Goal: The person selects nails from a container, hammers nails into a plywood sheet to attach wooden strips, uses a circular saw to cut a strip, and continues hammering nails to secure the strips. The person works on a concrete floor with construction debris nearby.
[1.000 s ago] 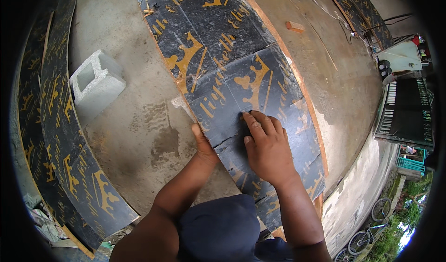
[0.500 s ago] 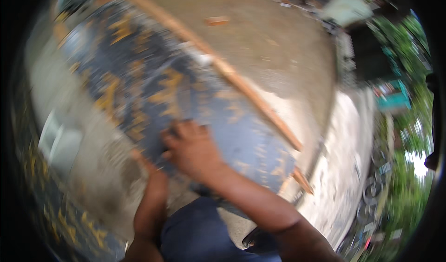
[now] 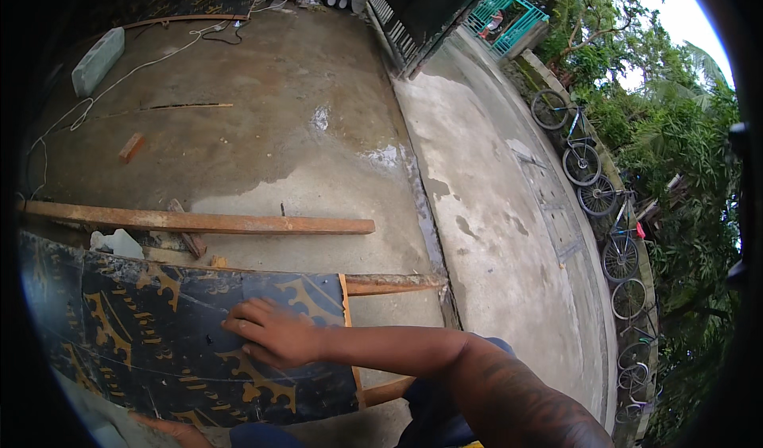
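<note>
A dark plywood panel (image 3: 183, 333) with printed yellow crown shapes lies in front of me at the lower left. My right hand (image 3: 274, 333) rests palm down on its top face, the fingers apart and slightly bent, holding nothing. A small dark spot (image 3: 211, 339) shows on the panel just left of those fingertips. At the bottom edge of the view, my left hand (image 3: 171, 430) is by the panel's near edge; its fingers are mostly hidden. Wooden pieces (image 3: 389, 284) stick out from under the panel's right end.
Beyond the panel lies a long timber (image 3: 294, 224), with a pale chunk (image 3: 119, 244) nearby. A brick piece (image 3: 131, 147), a grey hollow block (image 3: 98, 61) and a white cord (image 3: 119, 81) lie on the wet concrete. Bicycles (image 3: 620, 257) line the right side; a dark gate (image 3: 421, 11) stands far off.
My view has swung to the right and upward, bringing the gate and bicycles into clear sight. My right hand stays on the panel; my left is now mostly out of frame.
</note>
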{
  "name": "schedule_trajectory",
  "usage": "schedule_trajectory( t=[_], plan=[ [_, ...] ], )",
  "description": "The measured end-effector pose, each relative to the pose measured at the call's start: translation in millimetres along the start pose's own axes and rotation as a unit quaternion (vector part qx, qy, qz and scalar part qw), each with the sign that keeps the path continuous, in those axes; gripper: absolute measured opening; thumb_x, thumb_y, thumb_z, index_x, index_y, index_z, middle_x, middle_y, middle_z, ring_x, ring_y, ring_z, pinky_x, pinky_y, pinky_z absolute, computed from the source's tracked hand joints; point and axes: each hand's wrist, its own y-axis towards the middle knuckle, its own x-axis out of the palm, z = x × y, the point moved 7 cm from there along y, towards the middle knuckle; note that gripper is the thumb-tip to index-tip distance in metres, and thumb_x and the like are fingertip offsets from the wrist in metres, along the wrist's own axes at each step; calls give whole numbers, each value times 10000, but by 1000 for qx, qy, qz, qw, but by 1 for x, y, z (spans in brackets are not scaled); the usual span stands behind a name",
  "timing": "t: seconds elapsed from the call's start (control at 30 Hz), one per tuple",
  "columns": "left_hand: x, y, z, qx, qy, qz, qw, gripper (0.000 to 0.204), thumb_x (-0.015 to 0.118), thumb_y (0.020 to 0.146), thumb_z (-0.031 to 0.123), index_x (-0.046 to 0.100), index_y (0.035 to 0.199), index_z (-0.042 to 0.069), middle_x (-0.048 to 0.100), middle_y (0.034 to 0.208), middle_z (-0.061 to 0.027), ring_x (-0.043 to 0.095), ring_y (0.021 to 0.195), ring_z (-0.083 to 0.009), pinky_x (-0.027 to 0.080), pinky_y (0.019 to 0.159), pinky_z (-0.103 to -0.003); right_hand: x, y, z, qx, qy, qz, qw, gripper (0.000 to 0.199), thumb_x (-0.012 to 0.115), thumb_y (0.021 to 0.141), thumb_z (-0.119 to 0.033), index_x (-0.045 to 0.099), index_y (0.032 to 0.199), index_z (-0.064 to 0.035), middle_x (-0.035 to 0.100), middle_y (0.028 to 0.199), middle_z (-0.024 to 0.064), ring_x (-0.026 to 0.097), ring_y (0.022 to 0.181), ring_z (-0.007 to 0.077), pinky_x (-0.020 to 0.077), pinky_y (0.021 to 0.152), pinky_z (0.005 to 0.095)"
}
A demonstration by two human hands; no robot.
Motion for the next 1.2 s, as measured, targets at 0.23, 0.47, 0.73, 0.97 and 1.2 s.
schedule_trajectory(
  t=[0.23, 0.47, 0.73, 0.97, 1.2],
  plan=[
    [-18, 38, -61, 1, -39, -92, 995, 907, 214, 1066, 733, 209, 1667, 53, 301, 1688, -161, 347, 1520, -314, 317, 1266, -462, -28, -28, 39, 41, -78, 12, 996, 564, 715, 907, -114, 509, 1426, -35, 536, 1315, 176, 548, 1203, 376, 462, 1028, 478],
    [-53, 115, -91, -99, -191, -129, 968, 889, 281, 1058, 746, 328, 1640, 77, 373, 1659, -102, 418, 1455, -290, 341, 1227, -467, -41, -5, 48, 81, -117, 67, 988, 544, 723, 906, -101, 530, 1404, 1, 563, 1333, 259, 575, 1200, 440, 484, 1037, 494],
    [-7, 60, -52, -184, -297, -145, 926, 932, 464, 950, 835, 464, 1565, 134, 517, 1541, -110, 522, 1359, -320, 467, 1108, -503, -21, -5, 56, 114, -138, 38, 983, 538, 684, 921, -16, 506, 1428, 17, 544, 1378, 268, 557, 1273, 442, 457, 1094, 483],
    [6, 52, -54, -196, -325, -156, 912, 851, 409, 989, 808, 478, 1564, 184, 538, 1514, -94, 550, 1327, -305, 512, 1062, -485, -20, -3, 56, 98, -136, 38, 985, 522, 660, 939, -7, 483, 1428, 41, 537, 1381, 272, 554, 1269, 433, 472, 1076, 478],
    [7, 55, -50, -190, -277, -156, 929, 963, 354, 968, 857, 357, 1633, 161, 433, 1611, -99, 471, 1413, -332, 417, 1161, -506, -23, 1, 63, 87, -140, 30, 986, 528, 666, 934, -4, 480, 1426, 46, 545, 1375, 270, 565, 1245, 426, 475, 1069, 477]
  ],
)
